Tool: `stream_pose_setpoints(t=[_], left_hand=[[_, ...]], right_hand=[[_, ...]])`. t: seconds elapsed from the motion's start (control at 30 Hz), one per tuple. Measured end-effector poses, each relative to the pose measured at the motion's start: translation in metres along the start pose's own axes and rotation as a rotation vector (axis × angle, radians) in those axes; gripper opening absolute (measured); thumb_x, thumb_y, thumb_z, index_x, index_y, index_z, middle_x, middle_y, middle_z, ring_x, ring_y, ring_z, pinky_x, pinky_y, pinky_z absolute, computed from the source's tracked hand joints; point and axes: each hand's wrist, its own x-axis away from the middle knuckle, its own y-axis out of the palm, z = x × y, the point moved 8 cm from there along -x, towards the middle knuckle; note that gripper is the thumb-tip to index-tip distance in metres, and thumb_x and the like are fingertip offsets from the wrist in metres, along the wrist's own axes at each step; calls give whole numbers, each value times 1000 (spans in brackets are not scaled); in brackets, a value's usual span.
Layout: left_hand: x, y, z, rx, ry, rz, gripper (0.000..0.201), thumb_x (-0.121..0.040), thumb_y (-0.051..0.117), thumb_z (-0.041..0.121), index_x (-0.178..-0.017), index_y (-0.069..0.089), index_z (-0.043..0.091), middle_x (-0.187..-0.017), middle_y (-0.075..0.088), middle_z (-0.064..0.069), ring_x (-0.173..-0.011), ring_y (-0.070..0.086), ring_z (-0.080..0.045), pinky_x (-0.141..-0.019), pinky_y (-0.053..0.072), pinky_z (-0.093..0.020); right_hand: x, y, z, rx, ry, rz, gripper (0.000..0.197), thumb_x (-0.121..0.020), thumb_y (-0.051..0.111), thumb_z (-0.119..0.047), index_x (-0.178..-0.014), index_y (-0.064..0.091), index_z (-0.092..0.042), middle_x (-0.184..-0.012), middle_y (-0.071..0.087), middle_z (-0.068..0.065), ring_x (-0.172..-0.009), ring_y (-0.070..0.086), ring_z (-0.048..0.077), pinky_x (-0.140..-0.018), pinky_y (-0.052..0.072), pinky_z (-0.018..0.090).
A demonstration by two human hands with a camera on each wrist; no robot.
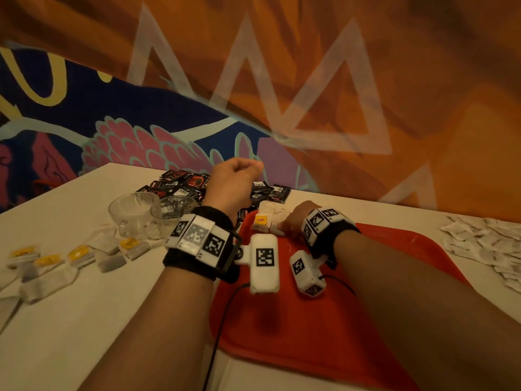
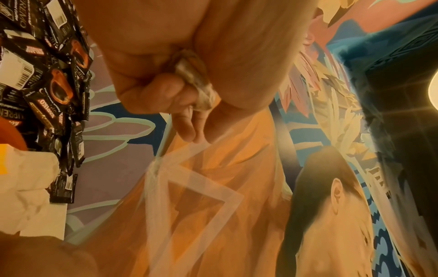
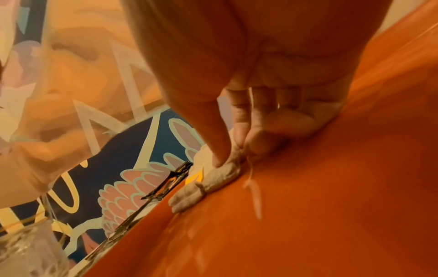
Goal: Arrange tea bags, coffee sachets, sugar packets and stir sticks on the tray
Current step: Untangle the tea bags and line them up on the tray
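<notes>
The left hand (image 1: 234, 180) is hanging in the air over the pile of coffee sachets (image 1: 180, 183), and its fingers are curling tight around a small crumpled tea bag (image 2: 194, 82) — the left wrist view is showing the bag squeezed between thumb and fingers. The right hand (image 1: 293, 221) is sitting low on the far corner of the red tray (image 1: 394, 249), with thumb and fingers pinching a tea bag on tray (image 3: 220, 172) and pressing it down beside a little heap of bags, one showing a yellow tag (image 1: 260, 220). A thin string (image 3: 250, 172) is trailing from that bag, and it could be catching on a finger and dragging the bag out of place when the hand is lifting. The bag in the left hand looks soft, so squeezing too hard could be tearing it. The left wrist is also passing near two glass cups (image 1: 149, 213), and a bump could be knocking one over. More tea bags (image 1: 76, 256) are lying loose on the white surface (image 1: 84, 320) to the left, and white sugar packets (image 1: 487, 244) are lying spread out to the right — none of these are on the tray yet, and no stir sticks are showing. Behind the surface a big painted wall (image 1: 366, 80) is glowing orange, blue and pink.
</notes>
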Motion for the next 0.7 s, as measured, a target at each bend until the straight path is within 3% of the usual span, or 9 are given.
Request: stream_pose_setpoints(t=[0.07,0.2,0.3,0.37,0.43,0.53,0.6,0.7], left_hand=[[0,2,-1,12,-11,-19,21,-101,53,36,-100,66,19,-92,62,-2,-57,42,-8,-46,35,-22],[2,16,-6,200,-124,-112,48,-103,38,52,-107,62,10,-73,56,-3,-45,36,-9,-38,27,-21],[10,30,-7,277,-179,-203,59,-100,32,60,-111,58,8,-71,59,-7,-44,37,-10,-37,24,-19],[15,37,-6,287,-185,-241,62,-98,30,64,-112,56,9,-72,60,-8,-43,37,-11,-38,23,-18],[20,43,-4,265,-179,-260,64,-97,28,66,-116,53,11,-72,59,-8,-43,38,-11,-38,23,-18],[27,54,-3,216,-169,-309,69,-96,24,67,-123,50,10,-63,54,-4,-44,40,-12,-39,25,-19],[31,62,-3,177,-165,-355,70,-95,22,68,-123,50,10,-60,48,-4,-42,39,-12,-40,26,-19],[37,73,-2,142,-148,-430,68,-94,23,68,-123,48,11,-69,45,-9,-42,41,-13,-40,29,-18]], right_hand=[[-4,-1,5,-85,32,13,42,-82,68,-55,-94,65,-15,-104,67,7,-97,64,24,-85,52,33],[2,-17,4,-238,-17,61,51,-77,74,-55,-103,68,-12,-105,70,8,-97,67,25,-80,53,32],[30,-41,-10,-483,-215,146,24,-82,76,-40,-83,63,-20,-86,67,2,-81,67,19,-67,52,30],[63,-63,-20,-656,-418,236,15,-87,73,-28,-80,63,-19,-79,65,0,-71,62,12,-61,47,25],[97,-81,-24,-795,-584,292,10,-90,69,-21,-82,65,-17,-75,65,-3,-67,59,6,-60,45,21],[127,-83,-25,-809,-679,241,9,-89,70,-27,-89,70,-17,-80,69,-4,-72,62,5,-61,46,17],[131,-76,-22,-716,-672,256,13,-85,75,-31,-94,73,-22,-83,69,-6,-77,65,8,-66,51,22],[128,-75,-13,-673,-628,375,5,-82,76,-26,-86,73,-25,-81,72,-6,-78,68,11,-79,56,34]])
